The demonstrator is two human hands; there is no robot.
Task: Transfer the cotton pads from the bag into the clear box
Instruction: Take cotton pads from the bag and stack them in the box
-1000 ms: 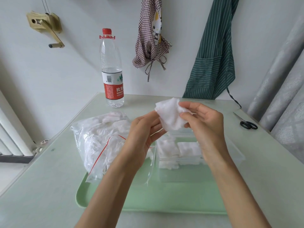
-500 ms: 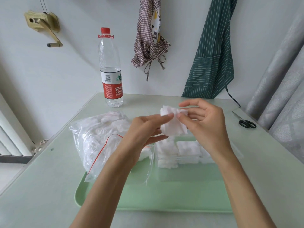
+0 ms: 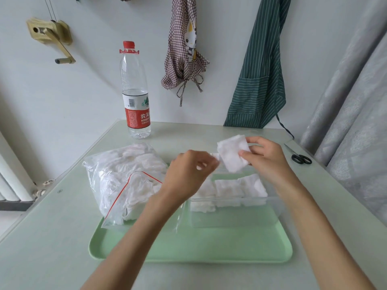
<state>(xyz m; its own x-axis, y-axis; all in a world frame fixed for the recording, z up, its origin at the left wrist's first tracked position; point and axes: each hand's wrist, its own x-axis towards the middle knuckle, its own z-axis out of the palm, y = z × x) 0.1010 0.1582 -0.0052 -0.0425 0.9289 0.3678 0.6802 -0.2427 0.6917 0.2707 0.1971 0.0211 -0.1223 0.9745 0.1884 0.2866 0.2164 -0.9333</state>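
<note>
1. Pale green and glassy, the table (image 3: 52,237) fills the scene up to a white wall where two aprons hang, one green-striped (image 3: 259,80) and one checked (image 3: 184,59); grey curtains close the right side
2. On the near middle of the table lies a mint tray (image 3: 188,248), smooth plastic with rounded corners, carrying both the bag and the box
3. Left on the tray slumps the bag (image 3: 123,176), a crinkly clear zip pouch with a red seal line, still bulging with soft white cotton pads (image 3: 136,162)
4. Right on the tray sits the clear box (image 3: 234,214), rigid and thin-walled, with a row of pads (image 3: 228,189) already stacked along its far side
5. A tall water bottle (image 3: 135,95) with a red label stands far left of centre, apart from the work
6. The right hand (image 3: 266,158) pinches one fluffy square pad (image 3: 232,153) between thumb and fingers, above the box's far edge
7. The left hand (image 3: 188,174) hovers just left of that pad, fingers curled; it is blurred, so I cannot tell whether it grips anything
8. Black scissors (image 3: 301,159) lie far right, well clear
9. Risk, as I judge it: the pad is light and limp, so a loose release could let it land folded or catch the box rim and fall onto the tray; the left wrist also hangs close over the bag's open mouth and could drag it off the tray's edge
</note>
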